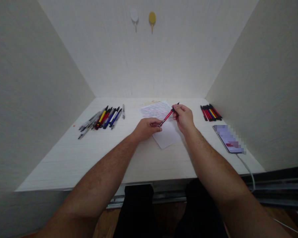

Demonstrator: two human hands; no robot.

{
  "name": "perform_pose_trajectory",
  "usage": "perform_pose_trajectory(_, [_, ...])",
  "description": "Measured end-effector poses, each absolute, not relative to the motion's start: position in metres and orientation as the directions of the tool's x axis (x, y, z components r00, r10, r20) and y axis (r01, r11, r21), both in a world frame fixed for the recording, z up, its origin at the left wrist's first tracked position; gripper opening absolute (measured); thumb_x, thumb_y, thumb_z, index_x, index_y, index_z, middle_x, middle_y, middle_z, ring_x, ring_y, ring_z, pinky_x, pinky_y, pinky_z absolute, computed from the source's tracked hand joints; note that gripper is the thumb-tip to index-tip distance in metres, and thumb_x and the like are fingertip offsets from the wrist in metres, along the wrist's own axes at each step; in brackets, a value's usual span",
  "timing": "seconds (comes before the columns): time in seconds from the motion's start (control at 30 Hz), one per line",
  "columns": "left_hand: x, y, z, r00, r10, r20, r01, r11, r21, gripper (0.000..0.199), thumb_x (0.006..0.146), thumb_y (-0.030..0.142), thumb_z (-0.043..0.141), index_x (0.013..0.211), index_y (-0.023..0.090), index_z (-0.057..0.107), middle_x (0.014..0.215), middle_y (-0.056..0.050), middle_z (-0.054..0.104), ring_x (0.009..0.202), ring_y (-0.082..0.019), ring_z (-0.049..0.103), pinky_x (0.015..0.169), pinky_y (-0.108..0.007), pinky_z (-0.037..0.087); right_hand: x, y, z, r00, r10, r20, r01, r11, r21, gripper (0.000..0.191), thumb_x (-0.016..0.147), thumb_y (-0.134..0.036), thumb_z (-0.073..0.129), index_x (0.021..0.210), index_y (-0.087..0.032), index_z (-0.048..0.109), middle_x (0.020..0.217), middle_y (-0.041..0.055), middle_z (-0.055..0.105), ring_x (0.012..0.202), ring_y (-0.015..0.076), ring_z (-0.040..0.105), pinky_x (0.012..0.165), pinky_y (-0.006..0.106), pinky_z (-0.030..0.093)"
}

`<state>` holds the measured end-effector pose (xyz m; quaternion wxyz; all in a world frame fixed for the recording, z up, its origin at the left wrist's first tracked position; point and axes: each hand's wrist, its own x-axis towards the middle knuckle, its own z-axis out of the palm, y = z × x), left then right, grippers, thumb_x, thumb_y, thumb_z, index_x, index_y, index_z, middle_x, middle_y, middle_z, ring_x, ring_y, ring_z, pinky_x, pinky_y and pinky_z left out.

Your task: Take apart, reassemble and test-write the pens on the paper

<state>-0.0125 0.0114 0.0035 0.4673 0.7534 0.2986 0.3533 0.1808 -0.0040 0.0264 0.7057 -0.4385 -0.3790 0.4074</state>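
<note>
Pile of mixed pens (102, 117) is lying on white table (72, 155), ctr-left of frame, w/ one clear pen (124, 112) lying just right of it. Near ctr, L hand (147, 129) is pinching the lower end of red-and-black pen (168, 115) btwn thumb & fingers; pen's slanting up to the right over blank sheet (166, 137) & part of scribbled sheet (154, 109). R hand (184, 116), right of ctr, is pinching its upper end. Ctr-right, row of pens (210, 113) is lying side by side; below, phone (224, 135) is resting w/ white cable (250, 175) trailing down.
</note>
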Motion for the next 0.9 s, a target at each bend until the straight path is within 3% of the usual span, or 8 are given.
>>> perform_pose_trajectory(0.13, [-0.012,0.009,0.005,0.543,0.804,0.242,0.164,-0.384,0.909,0.028,0.06,0.026,0.08,0.087,0.018,0.075,0.084,0.0,0.073,0.078,-0.015,0.064,0.077,-0.027,0.051,0.179,-0.005,0.026,0.368,0.909,0.198,-0.222,0.293,-0.93,0.028,0.069,-0.041,0.077,0.071,-0.018,0.062,0.054,-0.0047,0.053,0.045,0.0062,0.042,0.041,0.02,0.032])
perform_pose_trajectory(0.37, [-0.012,0.004,0.014,0.583,0.792,0.182,0.279,-0.405,0.871,0.032,0.063,0.022,0.075,0.094,0.018,0.073,0.082,0.0,0.072,0.073,-0.014,0.063,0.071,-0.026,0.051,0.18,-0.004,0.024,0.376,0.901,0.216,-0.169,0.296,-0.94,0.029,0.07,-0.044,0.075,0.069,-0.019,0.06,0.053,-0.0045,0.053,0.045,0.0069,0.043,0.042,0.021,0.033])
perform_pose_trajectory(0.57, [-0.012,0.003,0.017,0.554,0.801,0.227,0.323,-0.458,0.828,0.021,0.065,0.022,0.074,0.085,0.018,0.073,0.078,0.001,0.07,0.072,-0.013,0.061,0.07,-0.025,0.047,0.181,-0.004,0.023,0.365,0.902,0.231,-0.184,0.313,-0.932,0.031,0.07,-0.044,0.076,0.068,-0.019,0.059,0.054,-0.0047,0.053,0.044,0.0065,0.043,0.042,0.021,0.032])
perform_pose_trajectory(0.77, [-0.014,0.005,0.013,0.604,0.776,0.181,0.342,-0.457,0.821,0.035,0.066,0.021,0.072,0.1,0.019,0.071,0.083,0.0,0.07,0.073,-0.014,0.061,0.072,-0.027,0.049,0.182,-0.004,0.025,0.388,0.891,0.235,-0.19,0.327,-0.926,0.029,0.069,-0.042,0.077,0.067,-0.018,0.06,0.055,-0.0038,0.055,0.043,0.0061,0.043,0.041,0.021,0.031])
perform_pose_trajectory(0.9, [-0.014,0.005,0.013,0.606,0.767,0.213,0.324,-0.483,0.814,0.031,0.066,0.021,0.072,0.097,0.019,0.071,0.084,0.0,0.07,0.075,-0.014,0.06,0.073,-0.027,0.047,0.181,-0.005,0.026,0.385,0.899,0.21,-0.178,0.295,-0.939,0.03,0.07,-0.044,0.075,0.068,-0.019,0.058,0.055,-0.0043,0.055,0.045,0.0066,0.043,0.042,0.021,0.032])
